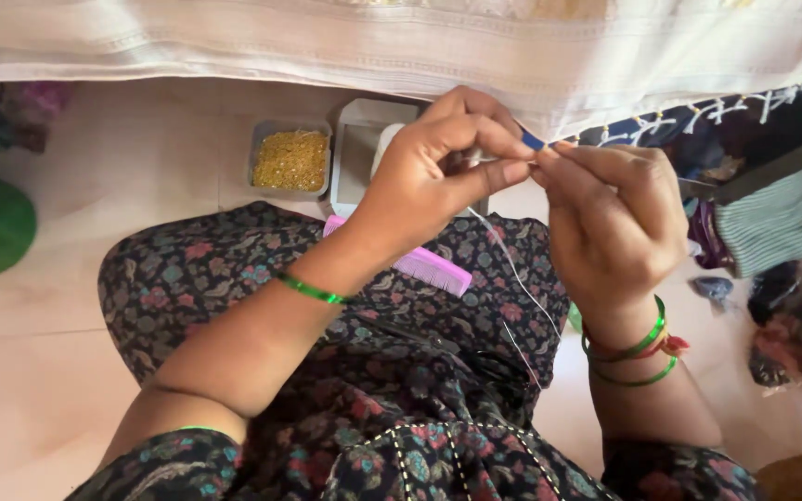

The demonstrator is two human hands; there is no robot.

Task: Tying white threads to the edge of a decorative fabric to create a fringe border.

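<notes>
— Both hands up at cloth edge: left hand fingers pinched shut on white thread, right hand pinching blue-tipped tool.
— Keep thread taut; steady wrists. Pink comb on lap.

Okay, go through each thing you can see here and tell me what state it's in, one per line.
Left hand: fingers pinched at the cloth edge.
Right hand: fingers pinched shut on the white thread.
White thread: hanging loose over the lap.
White cloth: stretched flat, fringed edge.
Pink comb: lying on the lap.
Small tray: open, filled with gold beads.
</notes>
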